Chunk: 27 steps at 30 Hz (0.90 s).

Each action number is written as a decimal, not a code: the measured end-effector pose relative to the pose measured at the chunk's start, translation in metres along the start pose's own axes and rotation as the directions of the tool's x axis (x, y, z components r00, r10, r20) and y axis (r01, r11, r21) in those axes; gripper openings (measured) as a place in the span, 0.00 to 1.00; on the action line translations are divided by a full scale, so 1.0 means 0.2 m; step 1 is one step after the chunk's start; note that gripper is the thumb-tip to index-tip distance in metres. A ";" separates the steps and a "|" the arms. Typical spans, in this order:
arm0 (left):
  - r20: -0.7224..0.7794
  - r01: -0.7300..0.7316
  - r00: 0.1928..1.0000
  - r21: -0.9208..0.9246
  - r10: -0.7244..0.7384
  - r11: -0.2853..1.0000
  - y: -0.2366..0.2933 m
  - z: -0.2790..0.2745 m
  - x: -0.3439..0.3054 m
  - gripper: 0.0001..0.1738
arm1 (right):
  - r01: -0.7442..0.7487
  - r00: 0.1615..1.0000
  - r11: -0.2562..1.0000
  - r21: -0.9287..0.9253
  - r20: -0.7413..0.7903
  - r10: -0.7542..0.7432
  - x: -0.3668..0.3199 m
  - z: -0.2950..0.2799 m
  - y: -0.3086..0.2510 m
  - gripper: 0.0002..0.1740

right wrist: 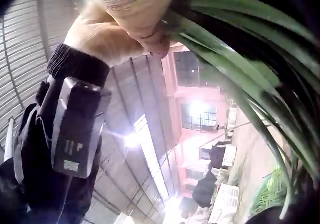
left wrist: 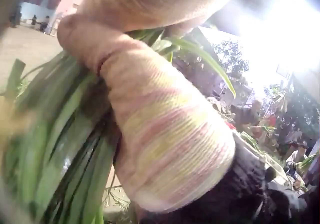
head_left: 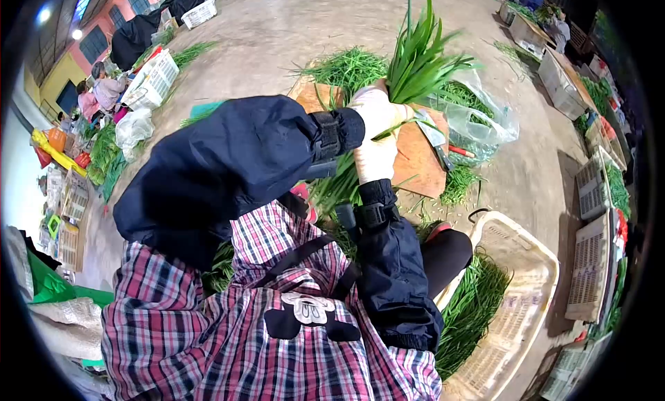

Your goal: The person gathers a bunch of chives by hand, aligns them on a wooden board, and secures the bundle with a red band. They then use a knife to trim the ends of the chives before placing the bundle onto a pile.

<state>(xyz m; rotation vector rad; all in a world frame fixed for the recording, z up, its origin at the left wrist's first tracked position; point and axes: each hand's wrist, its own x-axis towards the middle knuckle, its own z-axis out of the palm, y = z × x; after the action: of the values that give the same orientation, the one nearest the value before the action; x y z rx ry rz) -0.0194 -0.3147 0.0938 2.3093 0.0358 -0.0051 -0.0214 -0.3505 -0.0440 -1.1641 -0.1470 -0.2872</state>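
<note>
My left hand [head_left: 376, 109], in a pale knit glove, grips a bunch of garlic chives [head_left: 424, 65] above a wooden board [head_left: 420, 162]. Long flat leaves fan out away from me, beyond the hands. Right below it, my gloved right hand [head_left: 376, 160] holds the same bunch, and the two hands overlap. In the left wrist view, the striped glove of the right hand [left wrist: 167, 129] wraps against the leaves [left wrist: 60, 149]. A knife [head_left: 433, 139] lies on the board, right of the hands. The fingertips are mostly hidden.
Loose chives [head_left: 352, 70] lie beyond the board. A clear plastic bag [head_left: 495, 124] with greens stands at its right. Near my right knee sits a white plastic crate [head_left: 537, 276] with long greens. More crates [head_left: 589, 262] line the right side, and people [head_left: 107, 93] sit far left.
</note>
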 end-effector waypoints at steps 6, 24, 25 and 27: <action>0.422 -0.183 0.898 0.108 0.122 0.977 0.11 -0.17 -0.09 0.32 | -0.093 0.987 0.996 0.006 0.135 0.091 0.02 -0.17 -0.15 0.25; 0.680 -0.340 0.577 -0.304 0.453 0.890 -0.23 -0.33 0.00 0.30 | -0.389 0.691 0.919 -0.065 0.638 0.338 0.11 -0.27 -0.24 0.33; 0.675 -0.338 0.542 -0.371 0.501 0.865 -0.23 -0.35 0.00 0.31 | -0.311 0.691 0.942 -0.126 0.651 0.315 0.16 -0.29 -0.03 0.32; 0.706 0.175 0.659 -0.480 0.260 0.860 -0.18 -0.31 -0.07 0.33 | -0.426 0.673 0.902 0.072 0.691 0.262 0.12 -0.19 -0.24 0.31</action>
<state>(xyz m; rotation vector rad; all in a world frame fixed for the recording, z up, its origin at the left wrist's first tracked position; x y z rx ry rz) -0.0345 -0.2448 0.1086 1.6009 -0.4083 -0.8467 -0.0145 -0.4068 -0.0101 -0.9911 -0.5730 0.5057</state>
